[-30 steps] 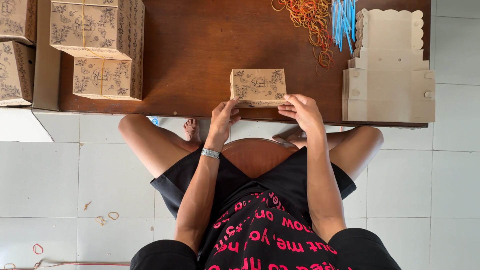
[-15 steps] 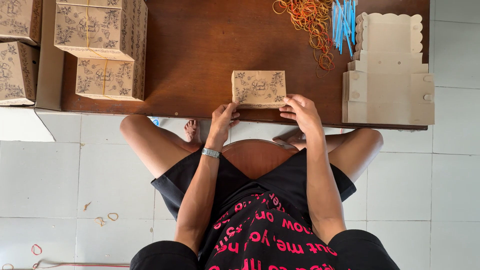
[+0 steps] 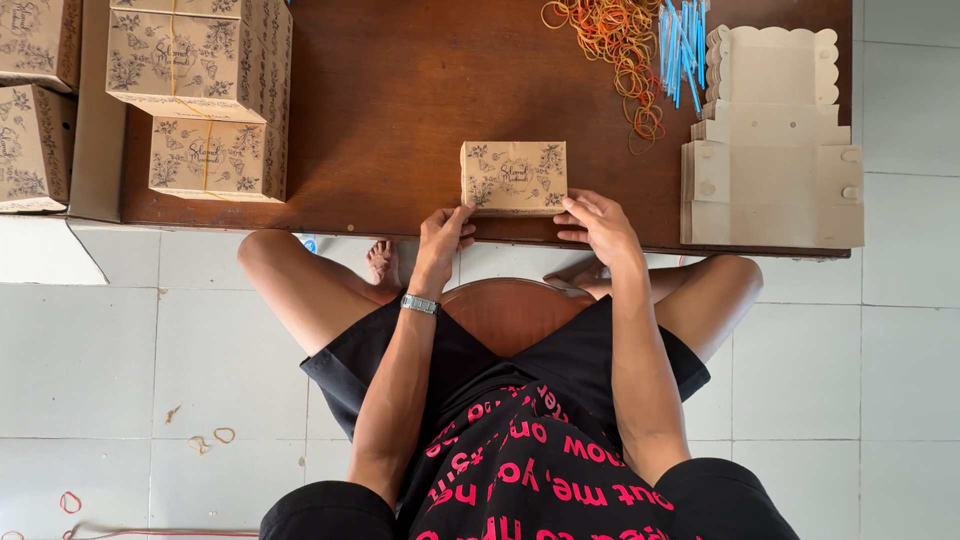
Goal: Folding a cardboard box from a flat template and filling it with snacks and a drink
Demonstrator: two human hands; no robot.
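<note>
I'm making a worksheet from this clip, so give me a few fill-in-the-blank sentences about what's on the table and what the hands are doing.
1. Both hands, the left hand and the right hand, touch the small closed brown cardboard box with a floral print, which lies on the dark ____ table.
2. The loose pile of orange and yellow ____ bands lies beside the light blue sticks.
3. The silver wristwatch sits on the ____ wrist.

Missing words: wooden; rubber; left
</note>
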